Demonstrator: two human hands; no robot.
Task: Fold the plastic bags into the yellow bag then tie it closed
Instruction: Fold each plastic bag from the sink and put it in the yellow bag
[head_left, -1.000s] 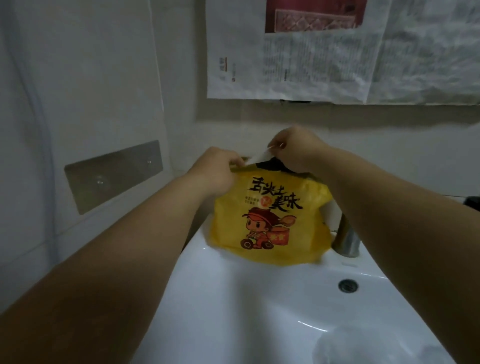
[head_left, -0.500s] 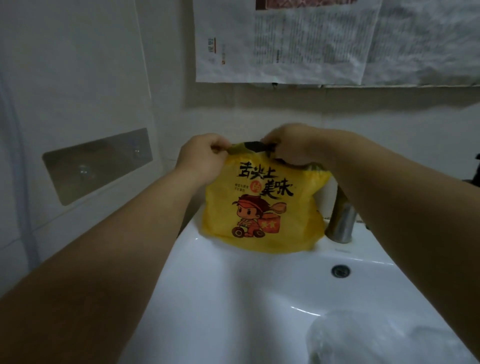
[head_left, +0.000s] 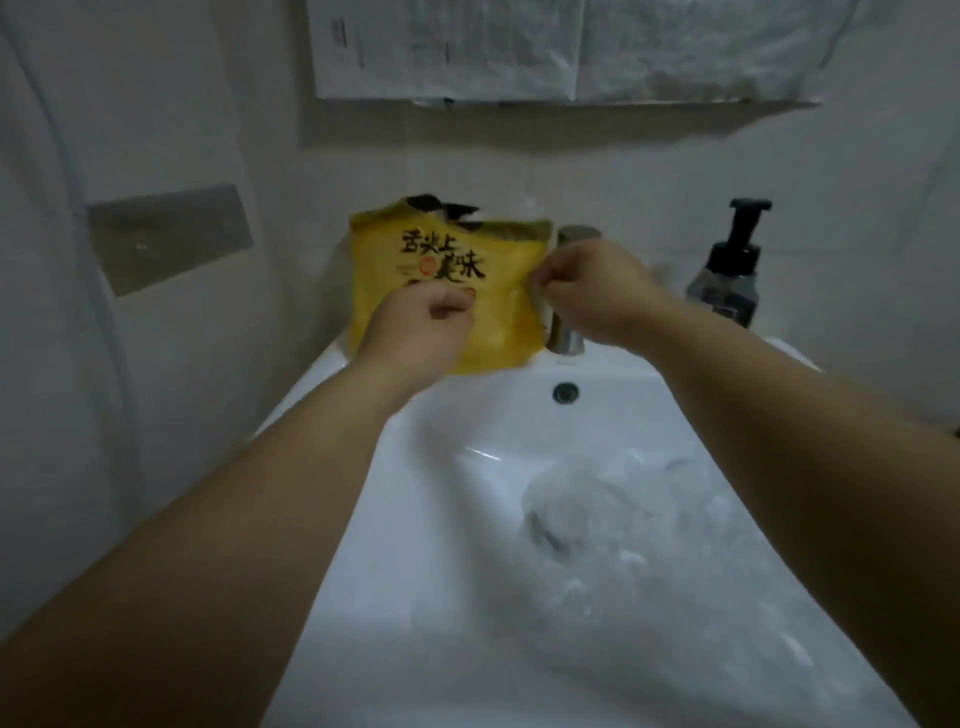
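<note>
**Q:** Head view first. Where does the job stand?

**Me:** Part done, by my reckoning. The yellow bag (head_left: 493, 330) stands upright on the back ledge of the sink (head_left: 623, 364), against the wall (head_left: 649, 182). Its mouth is untied and gaping. Something dark (head_left: 431, 202) pokes from the top, so some stuffing is in. A crumpled clear plastic bag (head_left: 597, 514) lies loose in the basin (head_left: 441, 571): that one to fold and pack, then the knot.

**Q:** Hands?

**Me:** My left hand (head_left: 423, 325) is curled low in front of the bag's print, my right hand (head_left: 592, 291) curled at its right edge. Too blurred: I cannot tell whether either pinches the film or holds nothing.

**Q:** Room to work?

**Me:** Tight at the back. Wall behind, tap (head_left: 563, 338) just beside the bag's right, pump bottle (head_left: 727, 275) beyond. The ledge is narrow, so the bag could tip forward. The open room is the basin, toward me
</note>
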